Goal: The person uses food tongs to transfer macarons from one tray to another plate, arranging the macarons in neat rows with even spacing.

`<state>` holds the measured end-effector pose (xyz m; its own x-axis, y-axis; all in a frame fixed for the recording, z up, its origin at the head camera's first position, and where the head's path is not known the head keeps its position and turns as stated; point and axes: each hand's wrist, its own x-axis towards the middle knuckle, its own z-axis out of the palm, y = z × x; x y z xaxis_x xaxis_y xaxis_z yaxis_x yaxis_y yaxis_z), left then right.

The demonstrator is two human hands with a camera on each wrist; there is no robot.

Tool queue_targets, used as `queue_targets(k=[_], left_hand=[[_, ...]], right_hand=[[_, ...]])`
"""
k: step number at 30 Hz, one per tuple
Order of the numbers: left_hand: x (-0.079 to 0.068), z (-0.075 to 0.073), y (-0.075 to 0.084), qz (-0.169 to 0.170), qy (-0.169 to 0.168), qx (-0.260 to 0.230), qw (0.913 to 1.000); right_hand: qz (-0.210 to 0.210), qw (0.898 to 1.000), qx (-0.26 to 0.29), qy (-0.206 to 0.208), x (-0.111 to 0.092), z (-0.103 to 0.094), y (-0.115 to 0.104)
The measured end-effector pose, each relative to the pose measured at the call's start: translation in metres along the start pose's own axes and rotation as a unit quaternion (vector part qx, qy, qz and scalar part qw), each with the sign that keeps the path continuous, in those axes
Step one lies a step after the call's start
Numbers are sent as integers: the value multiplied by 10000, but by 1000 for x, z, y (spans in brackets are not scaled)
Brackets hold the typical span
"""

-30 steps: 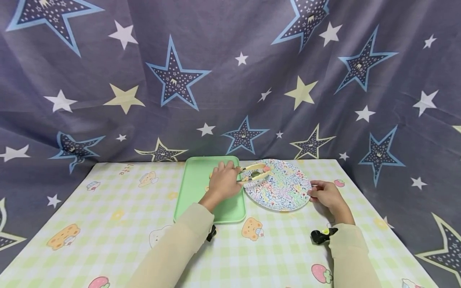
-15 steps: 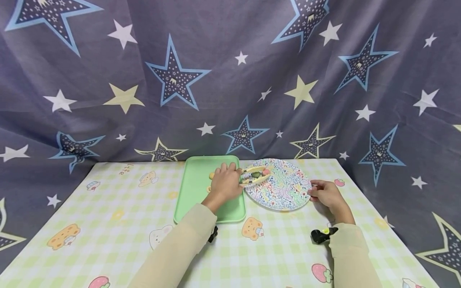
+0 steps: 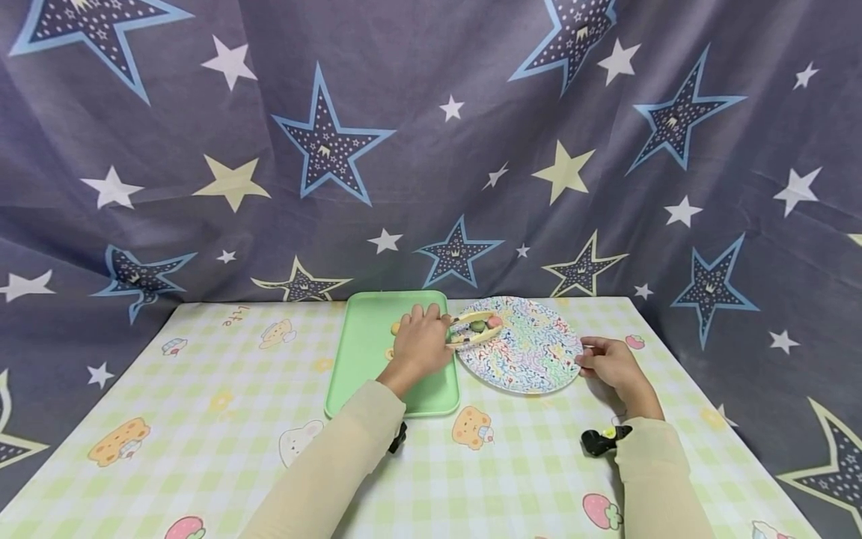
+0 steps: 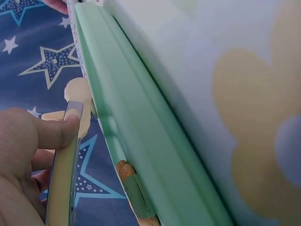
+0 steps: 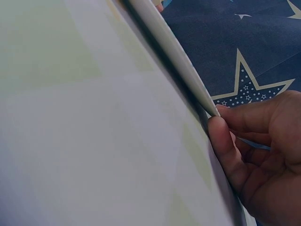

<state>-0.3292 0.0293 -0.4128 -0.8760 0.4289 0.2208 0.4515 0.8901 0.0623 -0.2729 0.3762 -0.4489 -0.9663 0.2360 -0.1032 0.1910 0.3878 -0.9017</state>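
My left hand (image 3: 423, 344) reaches over the green tray (image 3: 357, 374) and grips a pair of pale yellow tongs (image 3: 471, 340). In the left wrist view, thumb and fingers press the tongs' handle (image 4: 63, 174). The tongs' arms extend over the speckled round plate (image 3: 532, 367). Between them, near the tips, lie a small green piece (image 3: 477, 326) and a small pink piece (image 3: 494, 321); whether the tips squeeze either is unclear. My right hand (image 3: 614, 368) pinches the plate's right rim (image 5: 188, 66) between thumb and fingers.
Small yellowish pieces (image 3: 395, 328) lie on the tray, partly behind my left hand. An orange-and-green piece (image 4: 136, 193) shows at the tray's edge. A checked cloth (image 3: 525, 464) covers the table, and a star-patterned curtain (image 3: 404, 180) hangs behind it.
My left hand has shifted slightly right, uncovering yellowish pieces on the tray. The pink piece sits slightly lower between the tongs' arms. My right hand stays at the plate's rim.
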Motion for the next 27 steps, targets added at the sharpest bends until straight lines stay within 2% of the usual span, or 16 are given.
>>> queue_targets(k=[20,27], left_hand=[[-1,-4,0,49,-154,87,9998],[-2,-7,0,56,-111,58,9999]], right_hand=[[-61,9999,-85,4,-1,1,1],[-81,9999,-56,-17,-2,1,0]])
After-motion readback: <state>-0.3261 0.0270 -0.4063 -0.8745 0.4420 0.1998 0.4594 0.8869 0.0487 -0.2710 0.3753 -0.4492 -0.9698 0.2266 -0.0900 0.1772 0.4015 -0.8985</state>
